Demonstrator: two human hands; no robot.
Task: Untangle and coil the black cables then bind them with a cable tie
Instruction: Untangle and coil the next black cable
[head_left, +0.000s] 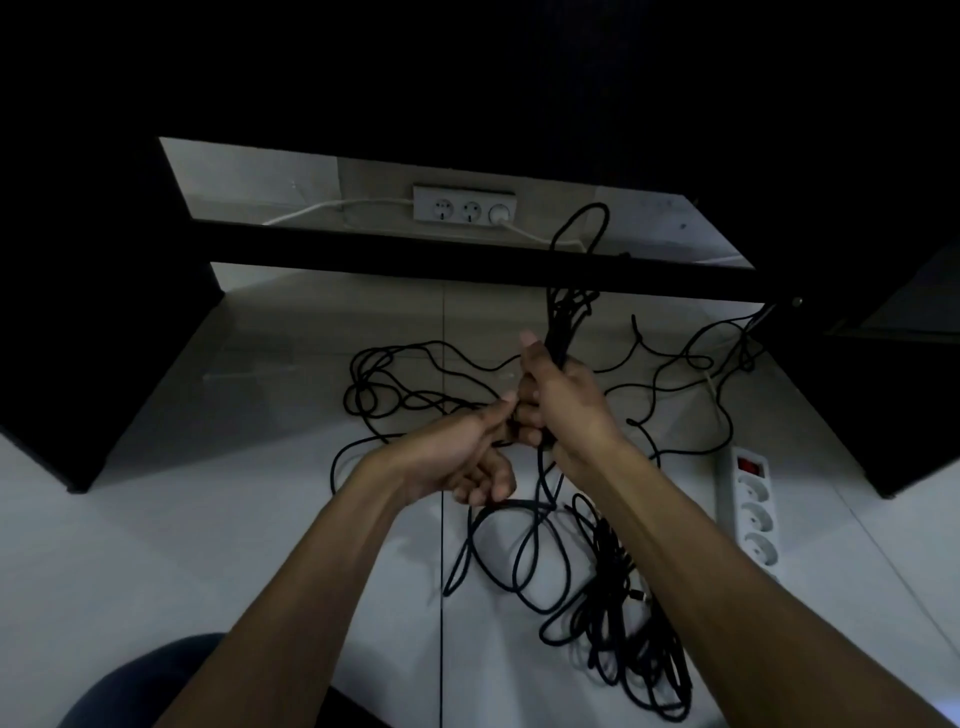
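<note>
A person's right hand (558, 400) clenches a bundle of thin black cables (563, 322) held upright above the pale tiled floor (260, 519), while the left hand (467, 452) pinches a strand beside it. Loose loops sprawl below; pulling hard would likely tighten snags or drag the white power strip (750, 512).

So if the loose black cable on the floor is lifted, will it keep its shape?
Probably not. The black cable lies in irregular loops on the floor, so it likely flops and sags. Strands drooping from the bundle in the right hand suggest the same, and crossing loops may snag.
</note>
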